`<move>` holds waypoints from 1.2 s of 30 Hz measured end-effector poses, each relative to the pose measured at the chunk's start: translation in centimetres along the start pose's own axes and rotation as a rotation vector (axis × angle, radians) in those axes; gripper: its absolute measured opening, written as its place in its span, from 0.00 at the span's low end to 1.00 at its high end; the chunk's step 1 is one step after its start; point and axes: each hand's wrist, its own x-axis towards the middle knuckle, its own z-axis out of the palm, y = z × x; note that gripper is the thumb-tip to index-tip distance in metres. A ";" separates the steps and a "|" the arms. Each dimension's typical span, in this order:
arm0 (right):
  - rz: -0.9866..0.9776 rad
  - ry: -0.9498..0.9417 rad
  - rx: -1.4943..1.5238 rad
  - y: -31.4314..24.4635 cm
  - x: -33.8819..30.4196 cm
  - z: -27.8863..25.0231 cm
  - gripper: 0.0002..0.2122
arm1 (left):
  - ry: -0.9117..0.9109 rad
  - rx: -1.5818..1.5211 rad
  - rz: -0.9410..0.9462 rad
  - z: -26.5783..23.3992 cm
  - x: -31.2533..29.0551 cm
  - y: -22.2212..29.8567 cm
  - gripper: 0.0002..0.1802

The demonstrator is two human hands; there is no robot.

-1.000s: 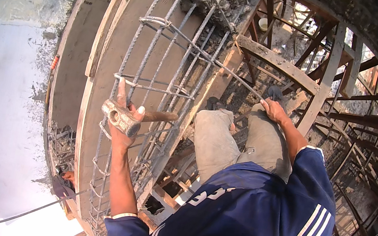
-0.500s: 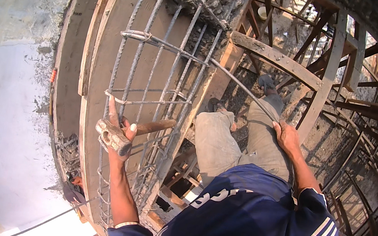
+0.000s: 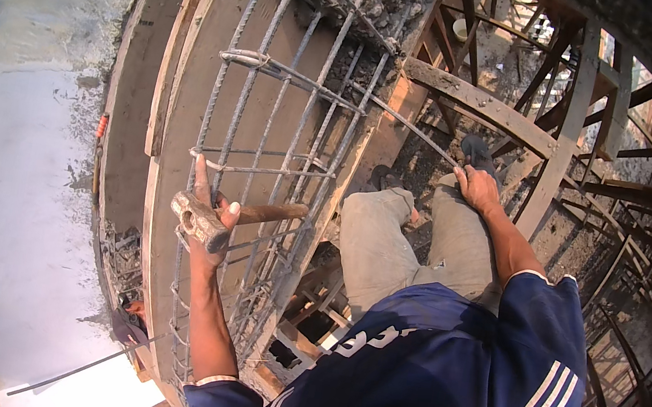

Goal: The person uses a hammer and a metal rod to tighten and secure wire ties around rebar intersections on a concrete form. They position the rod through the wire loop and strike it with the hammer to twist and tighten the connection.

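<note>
One hammer sits between 8 and 9 o'clock, gripped in the left hand, whose forefinger stretches out to the rebar cage at 11. Near half past 2, the right hand curls round a steel rod slanting toward 10 o'clock into the cage. A brown panel backs the cage; a white wall fills 9 o'clock. Trousered legs stand between cage and rod hand. Timber framing crowds 1 to 3. At 1 o'clock, a pale container is too small to show its contents.
</note>
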 end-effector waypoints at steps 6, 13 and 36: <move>0.039 -0.049 0.094 -2.3 -4.2 -3.3 0.27 | 0.012 0.033 0.044 0.2 -0.4 -0.4 0.51; 0.180 0.011 0.117 -2.2 -9.4 -3.6 0.26 | 0.004 0.072 0.003 0.0 -1.0 -0.7 0.52; -0.385 0.100 0.122 -6.5 4.2 -4.5 0.23 | 0.034 0.173 0.064 0.1 -0.5 -0.9 0.52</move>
